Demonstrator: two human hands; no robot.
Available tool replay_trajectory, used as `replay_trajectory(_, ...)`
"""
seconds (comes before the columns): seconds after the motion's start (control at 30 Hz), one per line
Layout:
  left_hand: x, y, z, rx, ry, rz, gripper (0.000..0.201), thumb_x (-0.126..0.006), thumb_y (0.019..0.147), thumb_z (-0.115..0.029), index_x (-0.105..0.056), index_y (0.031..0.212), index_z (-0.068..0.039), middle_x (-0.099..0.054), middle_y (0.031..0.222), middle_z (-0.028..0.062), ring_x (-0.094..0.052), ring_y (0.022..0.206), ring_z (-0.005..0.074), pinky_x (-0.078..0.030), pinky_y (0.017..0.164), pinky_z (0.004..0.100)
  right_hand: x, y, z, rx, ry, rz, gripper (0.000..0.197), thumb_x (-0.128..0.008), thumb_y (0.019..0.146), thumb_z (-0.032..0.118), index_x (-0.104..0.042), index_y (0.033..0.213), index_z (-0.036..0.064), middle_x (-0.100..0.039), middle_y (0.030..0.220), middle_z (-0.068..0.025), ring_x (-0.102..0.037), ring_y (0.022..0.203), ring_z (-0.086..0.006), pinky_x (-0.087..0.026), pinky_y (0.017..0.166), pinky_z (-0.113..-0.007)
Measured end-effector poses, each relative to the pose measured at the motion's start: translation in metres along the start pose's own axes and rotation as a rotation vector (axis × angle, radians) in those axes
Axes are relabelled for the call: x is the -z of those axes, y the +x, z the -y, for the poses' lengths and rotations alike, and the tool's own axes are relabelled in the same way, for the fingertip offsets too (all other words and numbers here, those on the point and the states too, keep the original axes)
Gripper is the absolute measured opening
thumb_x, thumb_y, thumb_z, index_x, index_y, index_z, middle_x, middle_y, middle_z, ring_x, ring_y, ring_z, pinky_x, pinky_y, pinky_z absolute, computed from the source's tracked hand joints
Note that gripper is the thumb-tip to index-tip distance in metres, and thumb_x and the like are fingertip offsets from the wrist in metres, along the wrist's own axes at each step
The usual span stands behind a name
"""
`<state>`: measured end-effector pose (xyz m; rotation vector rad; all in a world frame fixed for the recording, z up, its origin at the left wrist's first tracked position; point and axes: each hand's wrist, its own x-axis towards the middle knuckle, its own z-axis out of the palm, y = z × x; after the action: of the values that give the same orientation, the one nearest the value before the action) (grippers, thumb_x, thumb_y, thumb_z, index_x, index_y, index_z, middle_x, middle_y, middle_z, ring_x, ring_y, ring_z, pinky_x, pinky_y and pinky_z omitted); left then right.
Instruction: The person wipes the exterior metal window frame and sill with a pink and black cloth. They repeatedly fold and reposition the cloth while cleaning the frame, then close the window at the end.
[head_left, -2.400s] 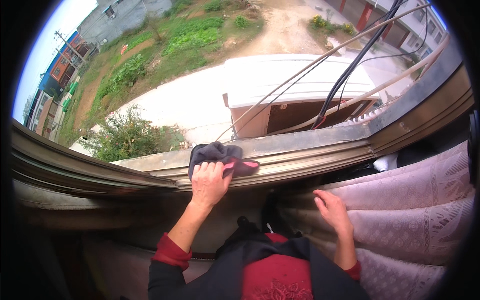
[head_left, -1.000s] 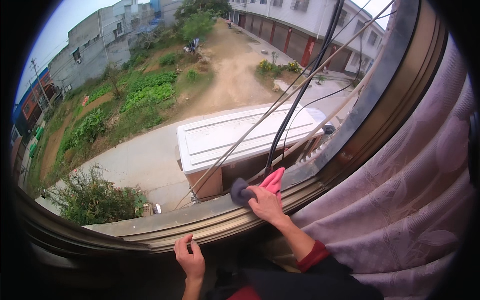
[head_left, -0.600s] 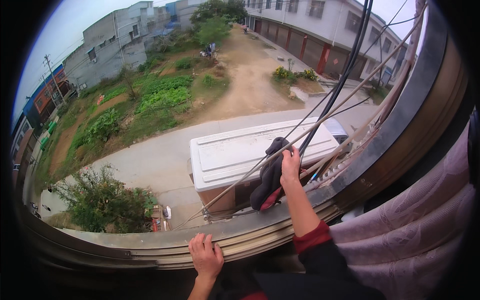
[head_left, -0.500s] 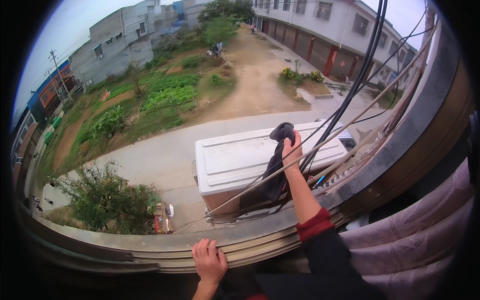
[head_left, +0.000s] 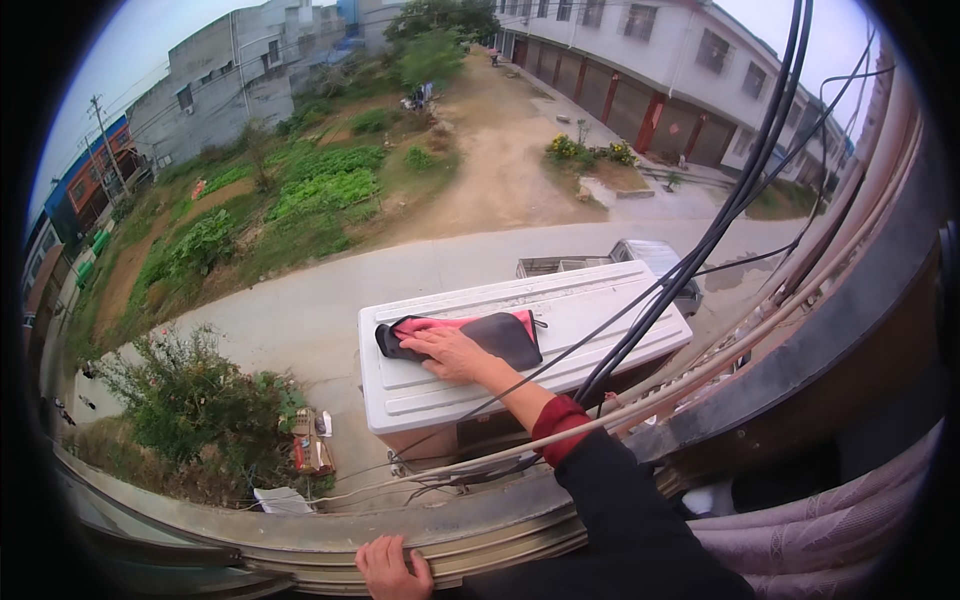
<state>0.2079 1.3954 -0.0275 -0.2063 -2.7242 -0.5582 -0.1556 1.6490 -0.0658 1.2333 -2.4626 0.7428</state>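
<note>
A dark grey and pink cloth with a small loop at its right end is spread across the ribbed white top of a box-shaped outdoor unit beyond the window. My right hand lies flat on the cloth's left part, fingers stretched toward its dark, bunched left end. The arm reaches out over the sill and past the cables. Low in the picture, my left hand rests on the metal window track, fingers extended and thumb apart, with nothing held.
Black cables hang across the right side, and a pale pipe runs in front of the unit. A lace curtain hangs at lower right. Below are a bush, a road and a parked truck.
My right hand has moved left and down from holding the dangling cloth to laying it on the unit's top, and its pink side now shows. My left hand still rests on the track.
</note>
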Motion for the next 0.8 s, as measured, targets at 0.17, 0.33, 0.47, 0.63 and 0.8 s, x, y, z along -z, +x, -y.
replay_trajectory(0.17, 0.008, 0.003, 0.001, -0.013, 0.026, 0.027, 0.034, -0.070, 0.084, -0.020, -0.066, 0.114, -0.003, -0.065, 0.113, 0.0177, -0.059, 0.107, 0.0388, -0.042, 0.102, 0.0541, 0.058, -0.048, -0.061, -0.709, -0.402, 0.000, 0.037, -0.061, 0.088, 0.015, -0.063, 0.124, 0.0220, -0.058, 0.135, 0.0017, -0.054, 0.129, -0.0181, -0.044, 0.100, -0.050)
replay_trajectory(0.33, 0.007, 0.002, 0.000, -0.008, 0.031, 0.005, 0.033, -0.070, 0.082, -0.016, -0.066, 0.112, -0.002, -0.065, 0.108, 0.0184, -0.060, 0.103, 0.0393, -0.045, 0.099, 0.0533, 0.131, -0.139, -0.139, -1.498, -0.733, -0.140, 0.035, -0.061, 0.094, 0.020, -0.058, 0.128, 0.0154, -0.059, 0.130, -0.0061, -0.056, 0.126, -0.0275, -0.041, 0.099, -0.056)
replay_trajectory(0.47, 0.001, 0.000, 0.000, -0.093, -0.029, -0.090, 0.033, -0.071, 0.080, -0.010, -0.067, 0.110, 0.001, -0.065, 0.107, 0.0204, -0.063, 0.102, 0.0396, -0.049, 0.097, 0.0527, 0.126, -0.138, -0.167, -1.627, -0.720, -0.326, 0.034, -0.059, 0.092, 0.020, -0.063, 0.124, 0.0120, -0.060, 0.129, -0.0099, -0.054, 0.125, -0.0326, -0.039, 0.105, -0.051)
replay_trajectory(0.63, -0.001, -0.002, 0.000, -0.089, -0.043, -0.047, 0.033, -0.071, 0.080, -0.010, -0.066, 0.110, 0.002, -0.064, 0.108, 0.0208, -0.062, 0.103, 0.0404, -0.048, 0.099, 0.0536, 0.008, 0.007, -0.104, -1.077, -0.450, -0.302, 0.030, -0.066, 0.079, 0.006, -0.070, 0.108, 0.0124, -0.065, 0.110, -0.0089, -0.055, 0.115, -0.0310, -0.047, 0.094, -0.045)
replay_trajectory(0.8, 0.001, -0.003, -0.001, 0.011, -0.002, -0.013, 0.034, -0.071, 0.083, -0.016, -0.065, 0.113, 0.000, -0.064, 0.111, 0.0207, -0.060, 0.108, 0.0414, -0.045, 0.104, 0.0553, -0.098, 0.098, 0.022, -0.114, 0.005, 0.057, 0.034, -0.063, 0.082, 0.008, -0.068, 0.115, 0.0192, -0.065, 0.111, -0.0024, -0.058, 0.112, -0.0253, -0.042, 0.099, -0.043)
